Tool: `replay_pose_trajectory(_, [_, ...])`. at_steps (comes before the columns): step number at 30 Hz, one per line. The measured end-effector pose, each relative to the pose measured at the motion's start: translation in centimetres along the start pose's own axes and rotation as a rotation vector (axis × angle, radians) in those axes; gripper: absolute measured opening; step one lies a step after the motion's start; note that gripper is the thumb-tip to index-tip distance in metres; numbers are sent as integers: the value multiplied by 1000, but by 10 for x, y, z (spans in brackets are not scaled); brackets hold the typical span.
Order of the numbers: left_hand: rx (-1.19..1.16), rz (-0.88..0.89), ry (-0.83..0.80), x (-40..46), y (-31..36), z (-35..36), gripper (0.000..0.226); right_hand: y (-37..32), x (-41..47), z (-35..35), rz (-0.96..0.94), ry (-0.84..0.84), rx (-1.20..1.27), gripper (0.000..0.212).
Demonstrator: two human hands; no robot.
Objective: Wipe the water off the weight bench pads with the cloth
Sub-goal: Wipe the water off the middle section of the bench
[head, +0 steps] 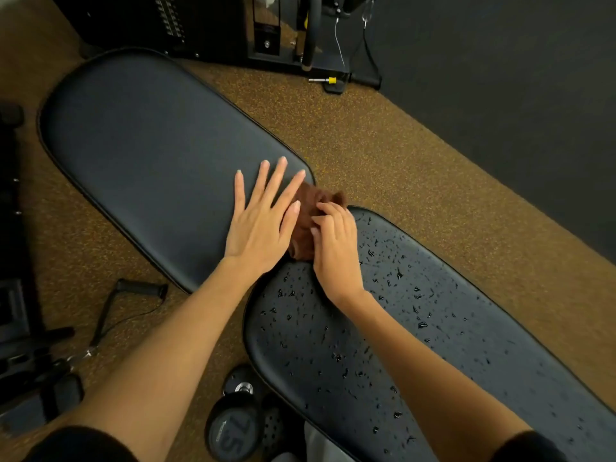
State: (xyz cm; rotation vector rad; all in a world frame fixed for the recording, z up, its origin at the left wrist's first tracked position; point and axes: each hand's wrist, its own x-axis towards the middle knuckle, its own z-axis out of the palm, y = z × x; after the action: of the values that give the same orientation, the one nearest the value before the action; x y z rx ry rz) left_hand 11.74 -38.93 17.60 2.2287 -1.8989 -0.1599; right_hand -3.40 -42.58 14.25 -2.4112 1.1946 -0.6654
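Observation:
Two dark bench pads meet at the middle of the view. The far pad [150,135] looks dry and matte. The near pad [416,328] is dotted with water drops over most of its surface. A bunched brown cloth [306,208] sits in the gap where the pads meet. My left hand [263,221] lies flat with straight spread fingers on the near end of the far pad, beside the cloth. My right hand [336,248] has its fingers curled onto the cloth and grips it at the top end of the wet pad.
Speckled brown floor [383,145] surrounds the bench. A dumbbell marked 75 [233,428] stands below the near pad's left edge. A cable handle [140,290] lies on the floor at left. A black machine base with a yellow-tipped pin [328,80] stands at the back.

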Motion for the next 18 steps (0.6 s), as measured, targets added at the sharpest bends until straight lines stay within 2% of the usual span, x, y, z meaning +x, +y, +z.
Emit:
replay_pose_trajectory(2, [118,39,-22,1,-4,4,54,14,-9,-6,54,-6,-105,15])
replay_pose_trajectory(4, [217,91,-37,-1,-9,7,55,24,-17,-11,98,-42,-208,23])
replay_pose_trajectory(11, [289,98,-21,-4,-8,12,55,13,-4,-5,235,-212,-343,53])
replay_pose_trajectory(15, [293,85,-22,-4,-4,10,56,12,-4,-5,207,-244,-341,55])
replay_pose_trajectory(18, [277,79,-15,-4,-3,10,56,20,-9,-13,83,-318,-301,55])
